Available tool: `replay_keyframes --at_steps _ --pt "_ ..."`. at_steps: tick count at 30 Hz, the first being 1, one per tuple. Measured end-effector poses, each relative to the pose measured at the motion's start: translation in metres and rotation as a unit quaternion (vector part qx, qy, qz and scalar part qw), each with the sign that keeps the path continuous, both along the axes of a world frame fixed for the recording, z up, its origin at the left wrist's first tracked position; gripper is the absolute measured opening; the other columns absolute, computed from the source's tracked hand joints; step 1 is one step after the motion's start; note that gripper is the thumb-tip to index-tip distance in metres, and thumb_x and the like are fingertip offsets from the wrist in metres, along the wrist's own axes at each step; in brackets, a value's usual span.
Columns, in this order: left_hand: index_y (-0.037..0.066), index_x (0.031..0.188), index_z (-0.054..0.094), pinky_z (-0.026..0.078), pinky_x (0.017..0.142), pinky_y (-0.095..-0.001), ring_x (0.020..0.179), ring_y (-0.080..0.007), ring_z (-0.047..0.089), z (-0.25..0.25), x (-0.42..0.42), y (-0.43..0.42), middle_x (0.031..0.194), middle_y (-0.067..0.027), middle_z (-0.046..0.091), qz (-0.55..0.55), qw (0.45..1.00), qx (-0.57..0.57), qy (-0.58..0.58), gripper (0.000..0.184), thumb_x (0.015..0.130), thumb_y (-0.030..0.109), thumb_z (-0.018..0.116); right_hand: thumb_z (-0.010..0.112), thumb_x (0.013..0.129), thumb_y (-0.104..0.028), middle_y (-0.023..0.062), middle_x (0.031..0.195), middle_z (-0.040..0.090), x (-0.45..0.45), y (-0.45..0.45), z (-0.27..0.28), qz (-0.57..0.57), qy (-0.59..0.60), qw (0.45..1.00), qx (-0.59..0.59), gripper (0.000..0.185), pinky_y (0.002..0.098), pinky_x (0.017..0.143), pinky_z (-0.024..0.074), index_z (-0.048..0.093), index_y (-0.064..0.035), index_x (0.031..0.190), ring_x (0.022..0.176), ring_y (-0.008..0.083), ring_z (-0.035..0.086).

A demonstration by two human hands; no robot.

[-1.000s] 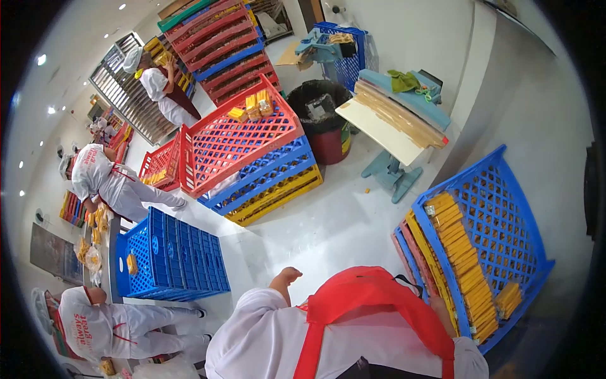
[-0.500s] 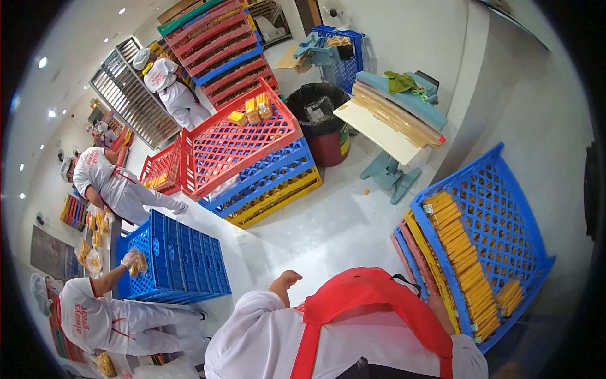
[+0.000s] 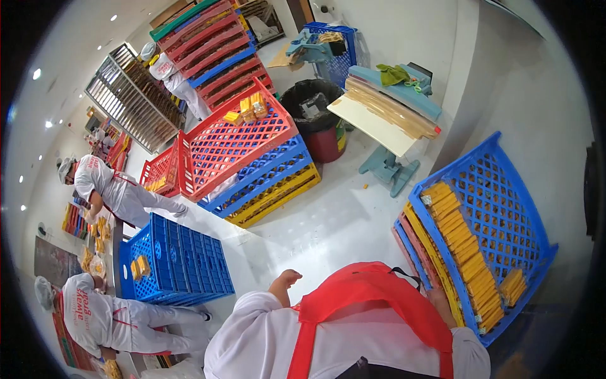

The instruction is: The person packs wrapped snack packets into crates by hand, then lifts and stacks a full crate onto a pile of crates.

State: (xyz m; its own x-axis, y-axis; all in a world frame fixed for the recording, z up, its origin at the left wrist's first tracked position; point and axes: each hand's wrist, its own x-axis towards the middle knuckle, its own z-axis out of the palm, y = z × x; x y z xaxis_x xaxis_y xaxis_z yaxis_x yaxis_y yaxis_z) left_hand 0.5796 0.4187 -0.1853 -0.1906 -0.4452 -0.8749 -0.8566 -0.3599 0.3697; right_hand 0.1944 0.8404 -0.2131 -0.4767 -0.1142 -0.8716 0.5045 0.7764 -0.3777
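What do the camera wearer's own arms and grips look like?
Loose white sleeves with no visible markings cover the upper arms, stopping short of the wrists. The left grip is ungloved, with no ring or watch visible. The right grip also looks ungloved, though partly hidden.

I wear a white shirt [image 3: 278,344], loose and softly creased, its left sleeve [image 3: 243,316] wide and full of folds. The right sleeve [image 3: 470,354] is the same white and ends above my bare forearm. Over my front sits a bright red apron [image 3: 363,284], rounded along its far edge, with two flat red straps [image 3: 303,350] along the shirt. A thin black cord [image 3: 409,276] loops by the apron's right edge, and something black [image 3: 372,369] with a small peak shows nearest me.
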Motion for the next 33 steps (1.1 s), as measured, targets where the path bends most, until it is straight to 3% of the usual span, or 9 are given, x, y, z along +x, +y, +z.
replay_keyframes --at_steps 18,22,26,28,33 --pt "0.009 0.088 0.058 0.037 0.050 -0.0364 0.056 -0.0177 0.043 0.001 -0.008 -0.005 0.061 -0.0037 0.048 -0.006 1.000 -0.021 0.004 0.029 0.067 0.029 0.063 0.058 0.070 -0.020 0.0067 0.069 0.049 -0.002 -0.011 0.011 -0.017 0.016 0.999 -0.040 0.024 0.0325 0.042 0.0383 0.051 -0.0064 0.088 0.052 0.0196 0.051" --pt "0.009 0.088 0.058 0.037 0.052 -0.0365 0.056 -0.0175 0.043 0.007 -0.006 -0.003 0.062 -0.0039 0.048 -0.010 1.000 -0.020 0.000 0.029 0.067 0.029 0.063 0.057 0.070 -0.021 0.0066 0.068 0.049 -0.004 -0.013 -0.008 -0.034 -0.049 0.998 0.019 0.025 0.0329 0.042 0.0384 0.051 -0.0059 0.090 0.052 0.0190 0.051" --pt "0.010 0.086 0.057 0.037 0.054 -0.0359 0.056 -0.0167 0.042 0.006 -0.002 -0.002 0.061 -0.0030 0.047 0.008 1.000 -0.018 0.001 0.027 0.067 0.028 0.063 0.057 0.071 -0.021 0.0064 0.068 0.049 -0.002 -0.017 0.003 -0.024 -0.015 0.999 0.040 0.026 0.0330 0.042 0.0387 0.052 -0.0066 0.092 0.052 0.0185 0.051" --pt "0.010 0.086 0.057 0.037 0.053 -0.0353 0.055 -0.0161 0.042 0.007 -0.001 -0.002 0.060 -0.0025 0.047 0.011 1.000 -0.009 -0.002 0.027 0.067 0.028 0.063 0.057 0.071 -0.022 0.0065 0.069 0.051 -0.001 -0.018 0.009 -0.017 -0.007 1.000 -0.006 0.027 0.0334 0.044 0.0399 0.052 -0.0073 0.093 0.053 0.0181 0.052" --pt "0.011 0.086 0.058 0.032 0.048 -0.0329 0.049 -0.0130 0.036 0.003 0.002 -0.004 0.054 0.0003 0.041 0.014 1.000 0.007 -0.009 0.026 0.068 0.028 0.062 0.057 0.071 -0.022 0.0063 0.070 0.051 -0.009 -0.009 -0.021 -0.009 -0.034 0.999 0.011 0.026 0.0331 0.045 0.0407 0.052 -0.0076 0.093 0.054 0.0177 0.052"
